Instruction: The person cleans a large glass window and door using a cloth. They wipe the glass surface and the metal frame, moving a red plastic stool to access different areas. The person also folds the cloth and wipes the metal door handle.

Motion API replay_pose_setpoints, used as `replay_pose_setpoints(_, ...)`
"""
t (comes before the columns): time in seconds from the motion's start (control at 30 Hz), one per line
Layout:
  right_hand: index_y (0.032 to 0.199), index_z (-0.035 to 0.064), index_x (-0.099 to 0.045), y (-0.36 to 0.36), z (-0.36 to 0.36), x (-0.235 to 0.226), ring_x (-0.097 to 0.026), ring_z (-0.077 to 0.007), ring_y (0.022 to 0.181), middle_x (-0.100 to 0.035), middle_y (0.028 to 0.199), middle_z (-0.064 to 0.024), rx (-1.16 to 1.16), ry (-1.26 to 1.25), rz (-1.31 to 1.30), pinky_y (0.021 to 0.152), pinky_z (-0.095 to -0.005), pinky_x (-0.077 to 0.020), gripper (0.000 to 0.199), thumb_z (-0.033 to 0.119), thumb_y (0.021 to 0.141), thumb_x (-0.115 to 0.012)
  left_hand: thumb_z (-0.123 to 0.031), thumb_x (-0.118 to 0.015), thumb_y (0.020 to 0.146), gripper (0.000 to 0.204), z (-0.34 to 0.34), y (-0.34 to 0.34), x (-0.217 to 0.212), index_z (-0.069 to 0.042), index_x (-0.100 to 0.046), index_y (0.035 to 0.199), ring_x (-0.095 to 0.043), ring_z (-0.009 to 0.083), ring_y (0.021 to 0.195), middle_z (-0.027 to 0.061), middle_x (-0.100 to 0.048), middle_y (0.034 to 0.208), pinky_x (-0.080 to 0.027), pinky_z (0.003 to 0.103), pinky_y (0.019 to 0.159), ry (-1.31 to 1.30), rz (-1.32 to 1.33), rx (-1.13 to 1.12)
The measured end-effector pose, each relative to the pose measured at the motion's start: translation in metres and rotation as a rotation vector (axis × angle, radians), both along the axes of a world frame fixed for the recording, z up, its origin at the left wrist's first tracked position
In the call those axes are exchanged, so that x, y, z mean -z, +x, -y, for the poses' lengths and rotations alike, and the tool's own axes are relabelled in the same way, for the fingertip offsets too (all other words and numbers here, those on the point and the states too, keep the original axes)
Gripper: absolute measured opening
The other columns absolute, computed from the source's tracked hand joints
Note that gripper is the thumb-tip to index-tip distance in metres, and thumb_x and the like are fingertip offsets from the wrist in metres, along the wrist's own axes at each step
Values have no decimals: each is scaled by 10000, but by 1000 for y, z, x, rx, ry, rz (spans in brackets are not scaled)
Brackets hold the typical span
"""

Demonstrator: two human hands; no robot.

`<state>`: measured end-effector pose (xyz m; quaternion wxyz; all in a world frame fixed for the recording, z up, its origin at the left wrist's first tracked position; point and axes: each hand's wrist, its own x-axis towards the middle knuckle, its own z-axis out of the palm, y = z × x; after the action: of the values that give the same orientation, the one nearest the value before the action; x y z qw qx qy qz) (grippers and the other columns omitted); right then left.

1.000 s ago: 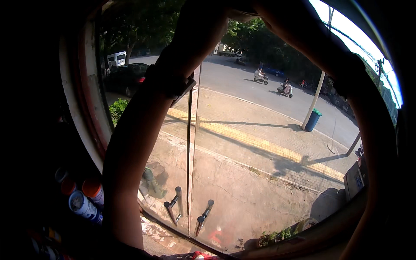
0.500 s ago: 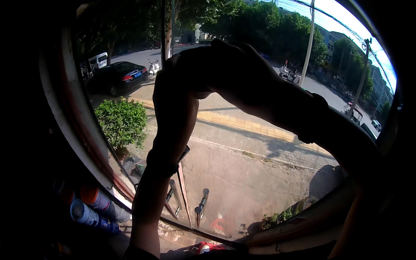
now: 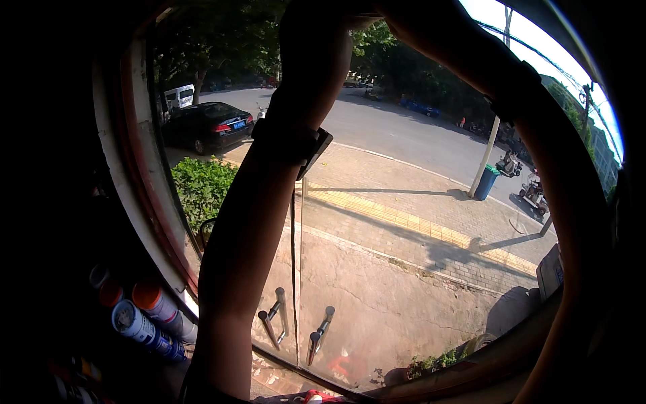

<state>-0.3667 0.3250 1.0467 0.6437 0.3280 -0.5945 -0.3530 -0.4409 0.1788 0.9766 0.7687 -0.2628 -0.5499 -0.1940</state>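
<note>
L hand (image 3: 316,47) and R hand (image 3: 424,27) are both raised to the top edge of view, near each other, dark vs the bright street. Fingers are cut off/in shadow, so can't tell how far open either hand is or if it has hold of anything; can't tell if they touch each other either. L forearm (image 3: 249,256) runs up from the bottom w/ a dark watch (image 3: 286,143) at the wrist; R forearm (image 3: 565,155) arches in along the R side w/ a dark band (image 3: 501,111) at its wrist.

Glass doors (image 3: 294,269) stand in front, below the hands, their edge a thin upright line R of L forearm. Dark bar handles sit low on the glass, one (image 3: 272,320) L of that line, one (image 3: 321,334) R of it.

Lower L, indoors: white/blue tub (image 3: 131,320) lying tilted next to an orange-ended tub (image 3: 158,303).

Outside: bush (image 3: 205,188), black car (image 3: 212,124) and white van (image 3: 180,96) on L; blue bin (image 3: 486,183) w/ green lid beside a pole (image 3: 489,148) on R; yellow paving strip (image 3: 404,215) btwn.
</note>
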Motion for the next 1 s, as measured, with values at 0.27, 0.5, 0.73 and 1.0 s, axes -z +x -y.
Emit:
replay_pose_setpoints(0.27,1080,124,-726,43,-25,180,-692,-183,1033,-712,1154,-33,-102,-269,819,845,-293,-605,212,128,870,-762,48,-765,761,375,-32,41,210,-61,-640,1097,-636,306,1024,103,-619,1101,-549,402,813,-58,400,99)
replay_pose_setpoints(0.5,1256,54,-639,57,-56,151,-689,-220,994,-677,1099,-124,51,-219,772,878,-298,-592,345,158,936,-716,63,-778,712,372,-37,48,172,-70,-605,1014,-629,281,943,82,-606,1048,-548,366,769,-221,267,249)
replay_pose_setpoints(0.73,954,46,-711,71,-78,-22,-680,-328,823,-666,880,-148,146,-137,-162,728,-422,-564,122,23,839,-677,42,-659,805,320,-57,41,-58,-10,-624,1119,-658,416,847,206,-675,959,-540,490,735,-194,-510,110)
replay_pose_setpoints(1.0,1227,-10,-601,85,-119,167,-720,-244,980,-689,1137,-149,-149,-366,814,808,-318,-638,389,110,889,-754,-32,-778,800,349,-82,55,151,-91,-646,1118,-658,313,1066,132,-657,1242,-610,407,844,-462,225,254)
